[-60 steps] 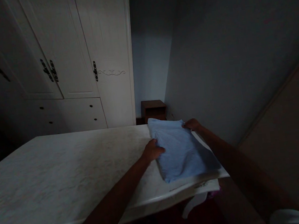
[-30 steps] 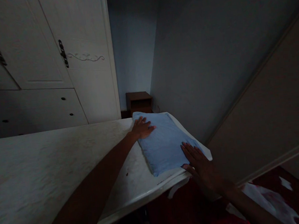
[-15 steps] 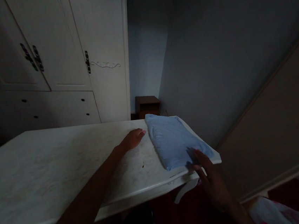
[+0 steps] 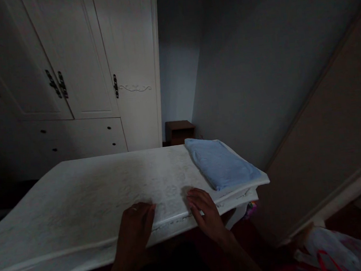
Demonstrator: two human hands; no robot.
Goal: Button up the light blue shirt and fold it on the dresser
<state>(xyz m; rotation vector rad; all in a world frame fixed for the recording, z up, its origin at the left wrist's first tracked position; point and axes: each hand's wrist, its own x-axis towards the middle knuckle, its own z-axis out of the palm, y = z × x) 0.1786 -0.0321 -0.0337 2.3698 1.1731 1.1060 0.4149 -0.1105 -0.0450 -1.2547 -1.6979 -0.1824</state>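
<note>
- Plainly, in head view, a rectangular blue fabric bundle (image 4: 223,163) lies flat at the right end of the white patterned surface (image 4: 108,181), which probably steadies it.
- Right hand (image 4: 207,214), empty, spreads loosely; left hand (image 4: 134,225) curls, pinch unclear.

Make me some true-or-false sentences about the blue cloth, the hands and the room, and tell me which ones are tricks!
1. The blue cloth lies on the white table. True.
2. The right hand is squeezing the blue cloth. False: it is apart from the cloth, at the table's near edge.
3. The blue cloth is closer to the left hand than to the right hand. False: it is closer to the right hand.
4. A small brown cabinet stands beyond the table. True.
5. The white wardrobe has its doors wide open. False: the doors we can see are shut.
</note>
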